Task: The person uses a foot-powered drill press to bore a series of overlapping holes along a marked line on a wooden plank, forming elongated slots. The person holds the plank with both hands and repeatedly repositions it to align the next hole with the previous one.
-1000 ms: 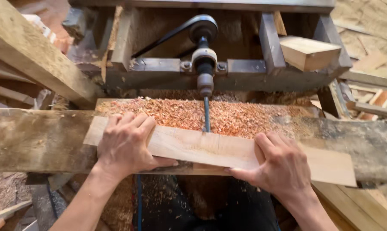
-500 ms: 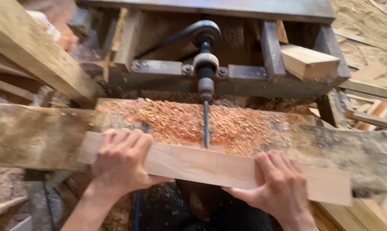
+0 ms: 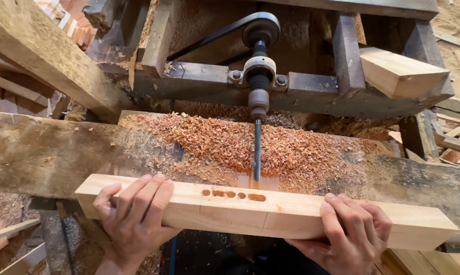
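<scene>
A heap of reddish wood shavings (image 3: pixel 250 145) lies across the rough, dark bench plank (image 3: pixel 52 153). Behind it stands a grimy metal frame (image 3: pixel 199 84) with a belt pulley (image 3: pixel 260 29) on top. A pale wood block (image 3: pixel 400 74) rests on the frame's right end, and a thick beam (image 3: pixel 41 56) slants across the upper left.

The bar (image 3: pixel 270 214) is pale, planed wood, smooth and matt, with clean edges and a row of rough-walled holes (image 3: pixel 233 194) packed with reddish dust. The table (image 3: pixel 62 153) under it is grey, weathered timber, coarse and stained. Reddish-brown wood shavings (image 3: pixel 230 142) lie loose and flaky across it. The drill bit (image 3: pixel 257 147) is dark metal, dull rather than shiny; the chuck (image 3: pixel 259 99) and frame (image 3: pixel 199 84) look like worn, grimy steel. The belt (image 3: pixel 209 35) is probably black rubber.
</scene>
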The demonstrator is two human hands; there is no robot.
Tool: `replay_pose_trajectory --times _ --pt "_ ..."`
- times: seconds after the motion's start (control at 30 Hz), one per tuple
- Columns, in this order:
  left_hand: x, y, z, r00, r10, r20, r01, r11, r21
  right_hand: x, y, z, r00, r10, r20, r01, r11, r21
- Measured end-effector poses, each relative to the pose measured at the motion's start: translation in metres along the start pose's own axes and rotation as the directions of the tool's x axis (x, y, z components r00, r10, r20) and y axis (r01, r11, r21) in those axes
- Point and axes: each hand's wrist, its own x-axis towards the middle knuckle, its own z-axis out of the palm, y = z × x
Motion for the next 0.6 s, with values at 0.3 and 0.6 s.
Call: replay_pose_trajectory --times 0.3,0.6 --pt "0.05 -0.003 -0.008 0.955 0.012 0.296 0.013 0.997 -0.08 0.02 0.015 0.002 0.956 0.084 0.281 -0.099 0.994 0.04" --pt "0.087 -0.009 0.0 0.826 0.0 0.563 0.02 0.999 -0.028 0.042 0.028 0.018 0.865 0.124 0.486 -0.151 0.988 0.017"
